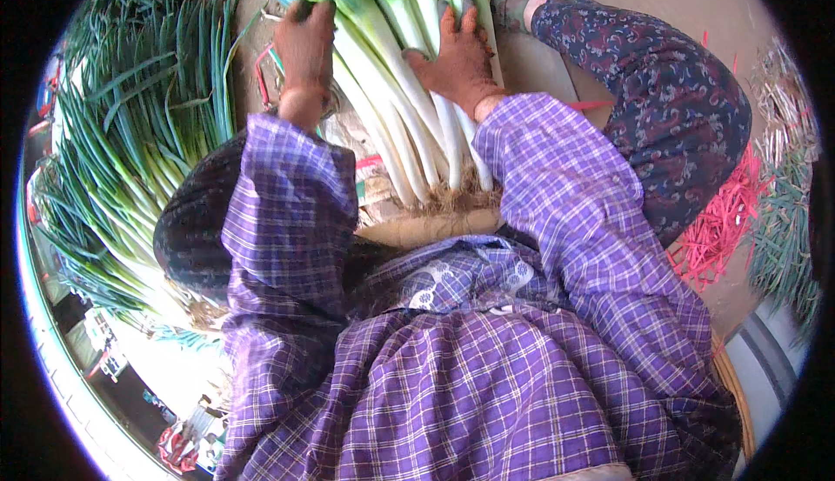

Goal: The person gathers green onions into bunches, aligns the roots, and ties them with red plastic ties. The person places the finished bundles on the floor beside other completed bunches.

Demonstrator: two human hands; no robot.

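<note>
A fanned row of thick green onions (374, 90) lies in front of me, white stems and rooty ends toward my body, green tops running off the upper edge. My left hand (304, 55), in a brown work glove, is closed at the left side of the row, its fingers curled by the outer stalks near where white turns green. On the right part of the row rests my right hand (458, 59), gloved the same way. Its thumb is spread to the left and its fingers stretch over the stems. The undersides of both hands are hidden.
To my left lies a large heap of green onions (148, 124). On the right are red ties (718, 220) in a pile, with green trimmings (783, 229) and dry root scraps (783, 107) beyond. My bent knees flank the row, the right in patterned trousers (678, 107).
</note>
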